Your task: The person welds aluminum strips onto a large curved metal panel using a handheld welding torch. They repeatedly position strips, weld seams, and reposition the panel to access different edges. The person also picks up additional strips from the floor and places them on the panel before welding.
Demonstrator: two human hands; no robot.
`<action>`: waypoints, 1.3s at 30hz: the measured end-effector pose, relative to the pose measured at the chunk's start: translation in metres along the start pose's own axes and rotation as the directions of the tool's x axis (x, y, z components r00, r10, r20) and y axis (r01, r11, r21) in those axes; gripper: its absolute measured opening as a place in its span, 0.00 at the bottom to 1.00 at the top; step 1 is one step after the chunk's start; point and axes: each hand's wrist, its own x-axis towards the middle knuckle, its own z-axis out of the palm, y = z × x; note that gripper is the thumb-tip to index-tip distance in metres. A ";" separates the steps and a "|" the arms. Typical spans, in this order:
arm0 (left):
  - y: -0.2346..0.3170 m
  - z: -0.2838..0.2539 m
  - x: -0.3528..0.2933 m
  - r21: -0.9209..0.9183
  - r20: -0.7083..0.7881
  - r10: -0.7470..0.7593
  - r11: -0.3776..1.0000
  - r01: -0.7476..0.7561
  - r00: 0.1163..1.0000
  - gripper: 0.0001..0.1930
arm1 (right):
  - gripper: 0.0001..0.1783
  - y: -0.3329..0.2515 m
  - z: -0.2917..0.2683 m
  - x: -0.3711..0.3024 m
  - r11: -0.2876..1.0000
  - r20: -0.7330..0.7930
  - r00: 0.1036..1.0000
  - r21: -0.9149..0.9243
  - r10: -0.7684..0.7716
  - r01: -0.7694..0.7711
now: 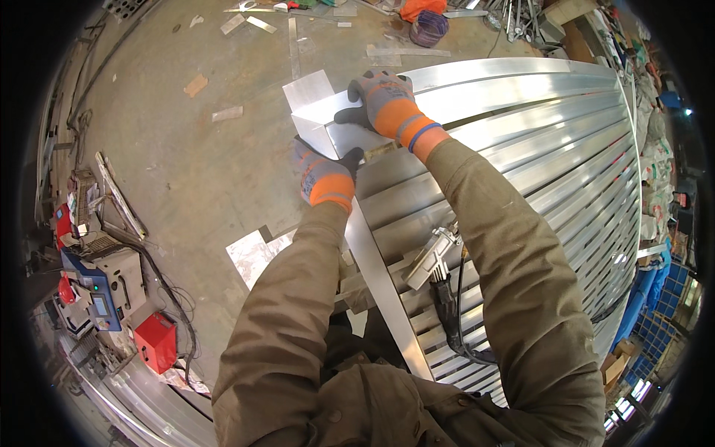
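Note:
A large frame of silvery metal bars with many parallel slats (514,119) spreads in front of me and to the right. My left hand (326,175), in a grey and orange glove, grips the side bar (380,279) just below the far left corner. Its thumb is on the inner side and its fingers are at the outer edge. My right hand (386,104), gloved alike, curls over the far bar (454,74) beside that corner. A mitred joint (316,130) shows between the hands. A flat metal plate (309,89) sits just beyond it.
A handheld tool like a welding gun (436,257) lies on the slats, its black cable trailing near my right forearm. On the left stand a blue machine with a display (93,298) and a red box (155,343). Metal scraps (227,114) and an orange cloth (422,9) lie on the floor.

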 end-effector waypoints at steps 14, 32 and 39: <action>-0.014 0.008 0.003 -0.320 -0.163 0.261 0.898 -0.301 0.952 0.57 | 0.58 -0.039 0.006 0.005 0.983 -0.031 0.988 -0.101 0.152 -0.154; -0.003 0.005 0.000 -0.332 -0.084 0.212 0.915 -0.228 0.974 0.53 | 0.51 -0.041 0.012 0.005 0.986 -0.020 0.987 0.047 0.162 -0.161; -0.018 0.018 0.011 -0.405 -0.035 0.217 0.889 -0.212 0.976 0.53 | 0.41 -0.022 0.008 0.001 0.996 -0.029 0.997 0.059 0.066 -0.064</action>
